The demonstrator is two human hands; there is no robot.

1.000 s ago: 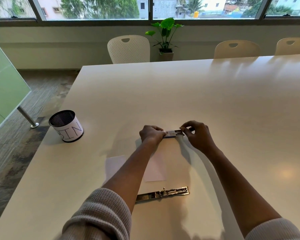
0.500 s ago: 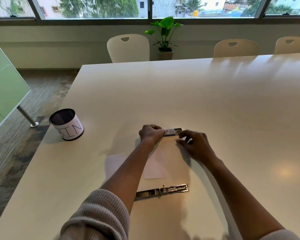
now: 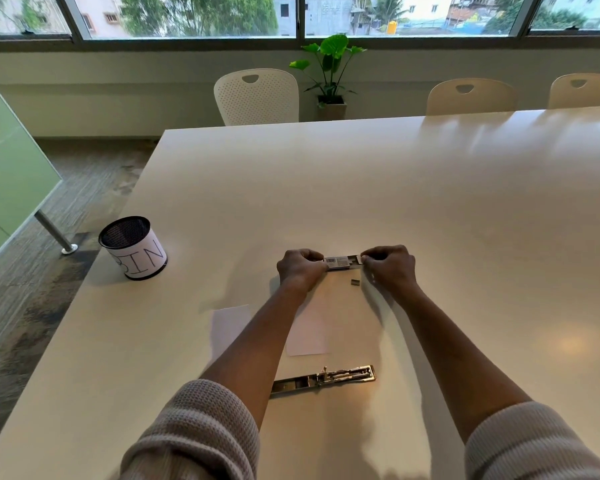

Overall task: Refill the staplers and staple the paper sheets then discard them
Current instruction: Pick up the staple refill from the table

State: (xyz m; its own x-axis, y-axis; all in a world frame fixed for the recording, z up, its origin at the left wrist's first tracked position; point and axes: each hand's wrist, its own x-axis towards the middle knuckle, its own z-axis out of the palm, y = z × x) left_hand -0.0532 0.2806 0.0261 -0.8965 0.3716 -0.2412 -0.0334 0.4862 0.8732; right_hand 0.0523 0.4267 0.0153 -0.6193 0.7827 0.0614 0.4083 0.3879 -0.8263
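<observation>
White counter (image 3: 430,202), staple box (image 3: 342,262) near its middle; positions below are from the box. BIN cup (image 3: 136,251): well off to its left. 2 paper sheets (image 3: 307,334): flat, on the person's side of it. Stapler (image 3: 323,379): opened flat, beyond the sheets, nearer the person. Left hand (image 3: 300,268): fingers clamped on box's left end. Right hand (image 3: 390,268): fingers pinching its right end. Small staple strip (image 3: 355,281): loose on counter, just beside that right end.

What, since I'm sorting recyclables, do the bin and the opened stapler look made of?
Bin: dark metal mesh, likely, by its fine perforated inside; a white paper label lettered BIN wraps it. Stapler: bare shiny metal, by its bright reflections, lying opened flat.
</observation>
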